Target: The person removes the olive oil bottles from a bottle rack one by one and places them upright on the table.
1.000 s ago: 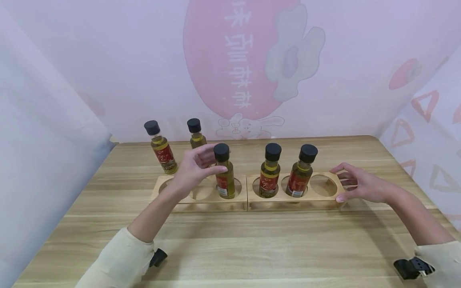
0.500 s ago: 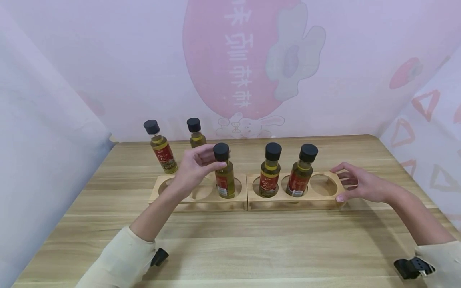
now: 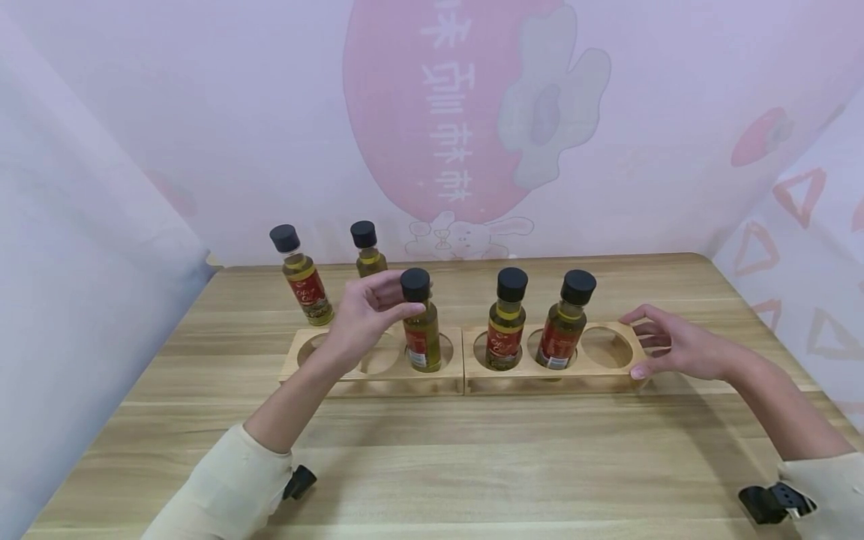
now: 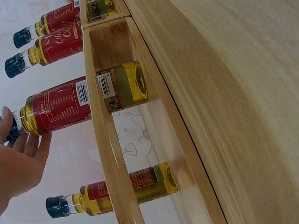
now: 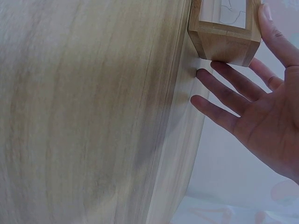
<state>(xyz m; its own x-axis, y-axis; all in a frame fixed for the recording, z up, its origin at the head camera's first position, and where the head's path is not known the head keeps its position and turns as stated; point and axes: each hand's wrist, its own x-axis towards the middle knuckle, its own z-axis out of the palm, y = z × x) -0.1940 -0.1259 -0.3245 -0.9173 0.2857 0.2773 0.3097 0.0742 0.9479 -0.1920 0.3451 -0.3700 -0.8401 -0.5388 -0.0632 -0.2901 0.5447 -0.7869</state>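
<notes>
My left hand [image 3: 364, 315] grips an olive oil bottle [image 3: 417, 345] near its neck, just under the black cap. This bottle stands upright in the right-hand hole of the left wooden bottle rack [image 3: 451, 373]; in the left wrist view its base [image 4: 135, 84] shows inside the frame. My right hand [image 3: 682, 349] holds the far end of the right wooden bottle rack [image 3: 607, 375], thumb at the front corner and index finger at the back. In the right wrist view the other fingers [image 5: 224, 91] extend past the rack end [image 5: 224, 44].
Two olive oil bottles, one left [image 3: 501, 337] and one right [image 3: 562, 334], fill holes of the right rack. Behind the left rack stand another bottle [image 3: 307, 289] and a partly hidden bottle [image 3: 371, 261]. The wooden table [image 3: 432, 465] meets a printed curtain [image 3: 270, 135] behind.
The left thumb has slid slightly up and left on the bottle since the first frame. The bottles, both racks and my right hand hold their places.
</notes>
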